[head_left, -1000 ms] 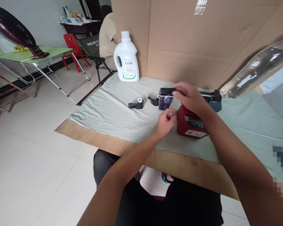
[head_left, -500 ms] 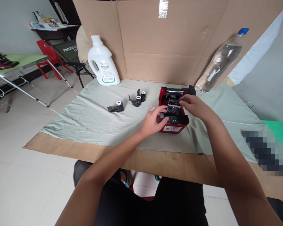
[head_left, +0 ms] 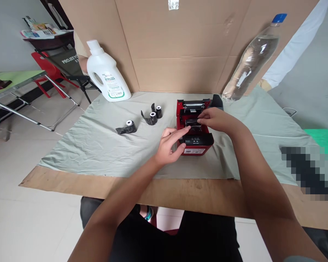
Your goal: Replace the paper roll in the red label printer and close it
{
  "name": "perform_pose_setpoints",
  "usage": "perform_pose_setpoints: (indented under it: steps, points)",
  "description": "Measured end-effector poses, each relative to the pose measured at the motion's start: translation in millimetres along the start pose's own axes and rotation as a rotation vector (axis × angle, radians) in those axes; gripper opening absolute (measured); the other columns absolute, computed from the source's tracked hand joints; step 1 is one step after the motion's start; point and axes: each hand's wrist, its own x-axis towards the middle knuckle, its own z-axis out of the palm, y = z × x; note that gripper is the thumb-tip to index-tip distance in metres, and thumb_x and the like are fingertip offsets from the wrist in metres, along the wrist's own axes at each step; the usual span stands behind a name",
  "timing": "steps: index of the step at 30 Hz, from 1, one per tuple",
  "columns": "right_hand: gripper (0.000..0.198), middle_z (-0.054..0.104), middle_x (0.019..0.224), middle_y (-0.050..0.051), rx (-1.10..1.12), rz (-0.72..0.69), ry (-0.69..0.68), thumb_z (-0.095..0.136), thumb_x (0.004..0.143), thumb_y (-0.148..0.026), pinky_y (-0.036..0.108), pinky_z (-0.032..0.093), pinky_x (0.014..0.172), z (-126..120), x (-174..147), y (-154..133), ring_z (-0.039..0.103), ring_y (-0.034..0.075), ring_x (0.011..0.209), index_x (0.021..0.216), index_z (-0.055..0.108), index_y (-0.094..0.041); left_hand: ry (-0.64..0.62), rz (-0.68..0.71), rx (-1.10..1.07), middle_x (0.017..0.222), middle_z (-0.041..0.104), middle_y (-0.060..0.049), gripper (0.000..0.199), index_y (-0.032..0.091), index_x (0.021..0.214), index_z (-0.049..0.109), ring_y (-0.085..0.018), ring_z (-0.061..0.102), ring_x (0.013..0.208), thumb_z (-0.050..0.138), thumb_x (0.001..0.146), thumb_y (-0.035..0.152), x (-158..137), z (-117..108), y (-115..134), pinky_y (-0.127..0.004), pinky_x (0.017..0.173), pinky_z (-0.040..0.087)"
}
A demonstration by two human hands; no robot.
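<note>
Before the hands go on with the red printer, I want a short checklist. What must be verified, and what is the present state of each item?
1. Lid of the red printer is open: ok.
2. Left hand steadies the printer at its front left side: ok.
3. Right hand has its fingers on the black roll in the bay: ok.
4. Roll sits fully down in the bay: cannot tell.
5. Spare rolls lie apart from the printer: ok.
6. Plastic bottle leans on the cardboard, apart from both hands: ok.

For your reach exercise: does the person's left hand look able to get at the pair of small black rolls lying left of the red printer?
Probably yes. The left hand rests against the red printer, and only bare cloth lies between it and the black rolls.
</note>
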Motion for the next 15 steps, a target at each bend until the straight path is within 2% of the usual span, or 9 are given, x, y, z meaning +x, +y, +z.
perform_pose_setpoints:
  steps: [4, 9, 12, 15]
  points:
    - [0.02, 0.082, 0.107, 0.011, 0.017, -0.002, 0.03, 0.074, 0.087, -0.026, 0.04, 0.058, 0.088, 4.5, 1.0, 4.6, 0.076, 0.028, 0.099, 0.105, 0.077, -0.018, -0.035, -0.067, 0.116, 0.15, 0.061, -0.011, 0.031, 0.025, 0.114, 0.078, -0.029, 0.056, 0.121, 0.054, 0.101, 0.04, -2.6, -3.0, 0.0, -0.047, 0.102, 0.047]
    - [0.024, 0.082, 0.107, 0.009, 0.057, -0.028, 0.016, 0.073, 0.087, -0.026, 0.038, 0.061, 0.083, 13.5, 1.3, 10.3, 0.077, 0.027, 0.097, 0.109, 0.077, -0.02, -0.142, -0.012, 0.107, 0.138, 0.072, -0.008, 0.028, 0.026, 0.096, 0.076, -0.032, 0.055, 0.128, 0.052, 0.101, 0.04, -5.4, -5.4, -2.2, -0.052, 0.108, 0.04]
    - [0.027, 0.081, 0.113, 0.009, -0.044, -0.042, 0.014, 0.07, 0.088, -0.021, 0.039, 0.06, 0.091, 20.4, 0.7, 7.7, 0.076, 0.028, 0.108, 0.114, 0.078, -0.02, -0.162, -0.02, 0.126, 0.137, 0.073, -0.008, 0.027, 0.026, 0.113, 0.074, -0.032, 0.055, 0.132, 0.053, 0.101, 0.038, -6.3, -6.6, -3.3, -0.052, 0.111, 0.037]
    - [0.033, 0.08, 0.119, 0.012, -0.215, -0.056, 0.019, 0.067, 0.088, -0.02, 0.042, 0.055, 0.1, 25.3, -0.2, 1.4, 0.072, 0.03, 0.116, 0.12, 0.077, -0.018, -0.219, -0.03, 0.148, 0.141, 0.071, -0.009, 0.041, 0.025, 0.137, 0.066, -0.031, 0.056, 0.133, 0.054, 0.101, 0.041, -7.8, -6.9, -6.0, -0.051, 0.113, 0.036]
